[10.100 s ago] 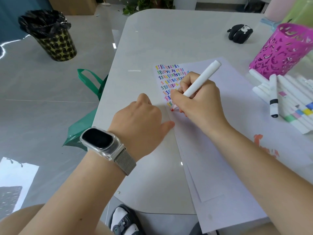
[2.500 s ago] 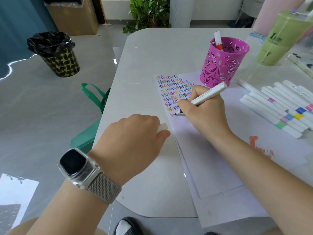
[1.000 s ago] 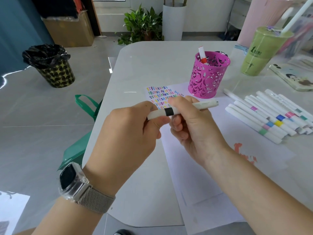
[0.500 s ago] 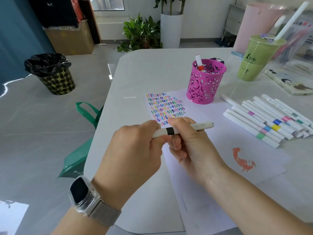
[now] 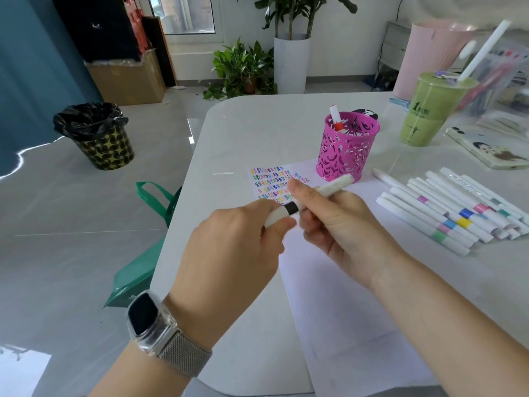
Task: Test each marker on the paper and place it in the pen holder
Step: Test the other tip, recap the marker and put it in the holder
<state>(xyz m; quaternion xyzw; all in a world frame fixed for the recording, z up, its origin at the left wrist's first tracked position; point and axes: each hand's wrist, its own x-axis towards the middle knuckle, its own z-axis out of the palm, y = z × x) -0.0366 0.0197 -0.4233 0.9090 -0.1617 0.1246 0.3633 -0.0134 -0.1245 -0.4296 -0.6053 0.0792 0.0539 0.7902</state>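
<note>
From my remote seat I see the pale table filling most of the head view, with the white paper lying across it from the near edge up to the pen holder. The left hand, a watch on its wrist, is raised above the paper with thumb and fingers pinching the capped end of the marker. The right hand sits just beside it, fingers curled round the barrel, so the marker is held between both hands in the air, tilted up toward the right, a black band showing between the two grips. Beyond the hands stands the pink pen holder, upright at the paper's far edge, with a red-banded marker leaning inside it. To the right a row of white markers lies side by side on the table, well apart from the holder. Rows of coloured squiggles mark the paper's far left corner.
</note>
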